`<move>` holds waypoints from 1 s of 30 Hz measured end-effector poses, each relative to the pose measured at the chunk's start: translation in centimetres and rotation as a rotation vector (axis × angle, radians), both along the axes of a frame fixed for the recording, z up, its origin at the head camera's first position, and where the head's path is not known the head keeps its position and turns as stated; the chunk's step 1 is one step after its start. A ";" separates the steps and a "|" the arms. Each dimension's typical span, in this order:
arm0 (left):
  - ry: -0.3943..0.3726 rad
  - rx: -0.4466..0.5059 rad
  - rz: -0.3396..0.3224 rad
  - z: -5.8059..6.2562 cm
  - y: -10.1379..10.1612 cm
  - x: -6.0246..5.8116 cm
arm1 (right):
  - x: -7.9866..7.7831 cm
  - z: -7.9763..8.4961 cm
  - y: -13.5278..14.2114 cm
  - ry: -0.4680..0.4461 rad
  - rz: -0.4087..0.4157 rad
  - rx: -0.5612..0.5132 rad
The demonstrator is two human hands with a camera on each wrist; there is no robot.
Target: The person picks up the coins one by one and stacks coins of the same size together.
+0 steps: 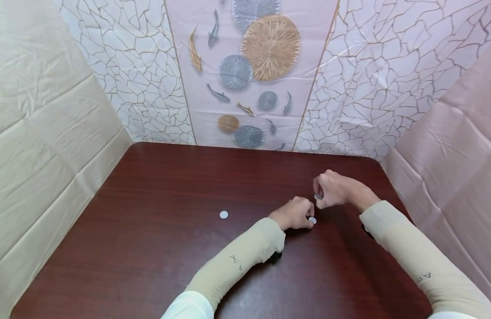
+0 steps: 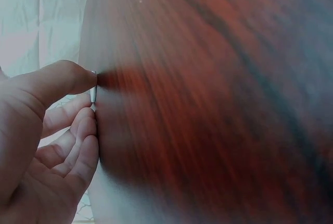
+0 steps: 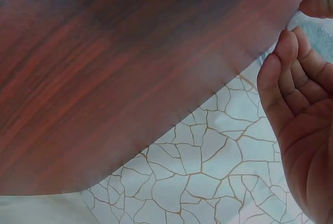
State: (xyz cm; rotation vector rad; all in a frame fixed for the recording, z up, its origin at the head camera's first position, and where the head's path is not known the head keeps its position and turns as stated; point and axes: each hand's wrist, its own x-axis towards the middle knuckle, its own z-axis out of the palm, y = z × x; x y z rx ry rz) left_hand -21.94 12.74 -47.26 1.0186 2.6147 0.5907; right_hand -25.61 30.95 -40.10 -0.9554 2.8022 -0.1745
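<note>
My left hand is low over the table, right of its middle. Thumb and fingers pinch a small white disc by its edges. In the left wrist view that disc appears edge-on as a thin pale strip close to the wood, between thumb and fingertips. Just beyond and to the right, my right hand pinches a second small disc, greyish in shadow, its fingers covering part of it. A third white disc lies flat on the table, left of both hands.
The dark reddish wooden table has rounded far corners. A patterned cloth wall rises behind its far edge. Pale quilted panels stand along the left and right sides, the right one close to the right forearm.
</note>
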 end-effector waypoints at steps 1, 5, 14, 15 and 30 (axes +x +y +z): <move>0.003 0.002 -0.001 0.0 0.0 0.0 | 0.3 0.0 0.1 0.004 0.009 -0.001; 0.016 0.004 -0.005 0.2 -0.1 0.1 | 1.2 -0.3 0.5 0.021 0.031 -0.001; 0.008 -0.002 0.008 0.1 0.0 0.2 | 2.9 -1.7 1.1 -0.014 0.019 -0.067; 0.007 -0.004 0.009 0.1 0.1 0.2 | 3.1 -1.8 1.1 -0.023 0.019 -0.084; -0.015 -0.003 0.011 0.0 0.4 0.0 | 4.3 -4.8 1.6 -0.047 -0.006 -0.227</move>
